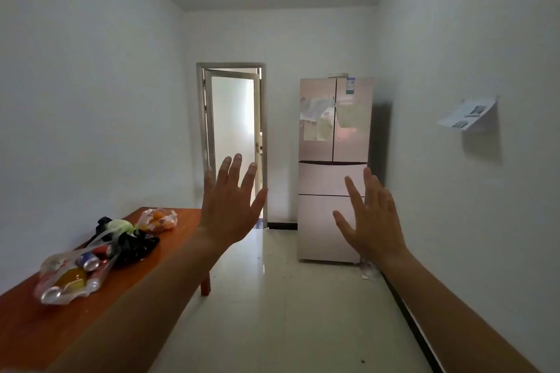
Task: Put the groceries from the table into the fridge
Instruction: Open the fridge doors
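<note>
A pinkish multi-door fridge [335, 160] stands shut against the far wall on the right. On the brown table [45, 327] at the left lie a clear bag of drink cans [74, 274], a black bag with a green vegetable [127, 236] and a clear bag of oranges [157, 220]. My left hand [231, 203] and my right hand [371, 221] are both raised in front of me, fingers spread, holding nothing. They are apart from the groceries and the fridge.
A half-open glass door [233, 142] is in the far wall, left of the fridge. A paper sheet [466, 113] sticks out from the right wall. Pale tiled floor [288, 312] runs from me to the fridge.
</note>
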`<move>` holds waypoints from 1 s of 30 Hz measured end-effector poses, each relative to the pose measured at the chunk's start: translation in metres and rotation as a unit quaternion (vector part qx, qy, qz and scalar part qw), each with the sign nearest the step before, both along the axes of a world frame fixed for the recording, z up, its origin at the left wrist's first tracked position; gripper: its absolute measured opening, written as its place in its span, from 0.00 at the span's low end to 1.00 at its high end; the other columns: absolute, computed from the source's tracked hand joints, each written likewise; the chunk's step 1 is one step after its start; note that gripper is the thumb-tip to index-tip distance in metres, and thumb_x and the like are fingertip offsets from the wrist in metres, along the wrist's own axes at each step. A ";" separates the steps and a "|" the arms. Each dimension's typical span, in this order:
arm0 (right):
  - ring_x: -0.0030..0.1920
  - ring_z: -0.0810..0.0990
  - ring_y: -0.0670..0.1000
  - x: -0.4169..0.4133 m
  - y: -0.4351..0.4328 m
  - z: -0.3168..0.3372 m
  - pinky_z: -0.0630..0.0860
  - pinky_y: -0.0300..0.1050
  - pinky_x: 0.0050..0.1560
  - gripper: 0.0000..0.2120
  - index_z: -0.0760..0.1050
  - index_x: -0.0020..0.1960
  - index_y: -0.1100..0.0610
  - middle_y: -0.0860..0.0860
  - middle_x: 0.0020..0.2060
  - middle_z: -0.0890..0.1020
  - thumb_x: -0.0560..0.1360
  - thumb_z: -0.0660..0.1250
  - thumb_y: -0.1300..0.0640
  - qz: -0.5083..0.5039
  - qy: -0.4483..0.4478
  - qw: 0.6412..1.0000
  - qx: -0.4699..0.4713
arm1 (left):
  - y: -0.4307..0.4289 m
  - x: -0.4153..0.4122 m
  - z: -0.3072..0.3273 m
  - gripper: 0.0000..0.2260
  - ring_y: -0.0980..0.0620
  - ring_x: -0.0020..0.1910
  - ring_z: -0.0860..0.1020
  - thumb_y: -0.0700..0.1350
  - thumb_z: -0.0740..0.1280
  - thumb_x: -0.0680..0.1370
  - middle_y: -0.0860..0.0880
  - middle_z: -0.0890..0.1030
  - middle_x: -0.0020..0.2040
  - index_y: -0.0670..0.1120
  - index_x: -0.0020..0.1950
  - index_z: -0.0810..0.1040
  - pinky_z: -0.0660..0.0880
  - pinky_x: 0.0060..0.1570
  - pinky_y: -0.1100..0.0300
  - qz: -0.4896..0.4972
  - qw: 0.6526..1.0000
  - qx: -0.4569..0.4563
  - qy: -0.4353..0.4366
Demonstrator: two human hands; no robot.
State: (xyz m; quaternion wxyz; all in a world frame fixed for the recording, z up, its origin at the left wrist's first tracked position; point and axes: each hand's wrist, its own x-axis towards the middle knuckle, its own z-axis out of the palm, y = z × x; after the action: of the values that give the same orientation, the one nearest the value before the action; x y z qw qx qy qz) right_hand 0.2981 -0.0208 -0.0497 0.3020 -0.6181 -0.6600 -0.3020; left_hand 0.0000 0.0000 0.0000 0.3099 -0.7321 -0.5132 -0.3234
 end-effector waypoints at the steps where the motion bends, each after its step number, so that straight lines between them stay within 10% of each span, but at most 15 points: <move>1: 0.79 0.56 0.64 -0.002 0.020 -0.003 0.64 0.67 0.73 0.38 0.54 0.81 0.52 0.60 0.81 0.49 0.78 0.50 0.33 0.001 0.011 1.000 -0.027 | 0.019 -0.002 -0.003 0.29 0.38 0.74 0.66 0.62 0.49 0.81 0.39 0.68 0.75 0.47 0.74 0.70 0.62 0.70 0.33 0.000 1.000 -0.018 0.002; 18: 0.76 0.65 0.65 0.062 0.372 -0.029 0.69 0.64 0.69 0.37 0.57 0.80 0.53 0.61 0.80 0.56 0.77 0.54 0.34 -0.054 -0.013 0.995 -0.085 | 0.410 0.080 -0.011 0.34 0.38 0.74 0.66 0.64 0.43 0.79 0.40 0.68 0.75 0.47 0.74 0.70 0.62 0.70 0.35 -0.059 0.993 -0.102 -0.030; 30: 0.80 0.52 0.61 0.221 0.660 -0.020 0.57 0.63 0.77 0.38 0.48 0.82 0.51 0.58 0.81 0.47 0.78 0.50 0.33 -0.051 0.015 0.991 -0.127 | 0.711 0.249 -0.022 0.29 0.40 0.75 0.65 0.63 0.51 0.80 0.42 0.68 0.75 0.48 0.75 0.68 0.62 0.70 0.36 -0.044 0.993 -0.111 -0.008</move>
State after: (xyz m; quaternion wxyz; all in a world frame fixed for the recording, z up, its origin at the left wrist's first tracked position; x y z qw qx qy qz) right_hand 0.5191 0.6389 -0.0699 0.2151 -0.6887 -0.6559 -0.2219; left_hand 0.2493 0.7106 -0.0221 0.2076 -0.7814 -0.5157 -0.2834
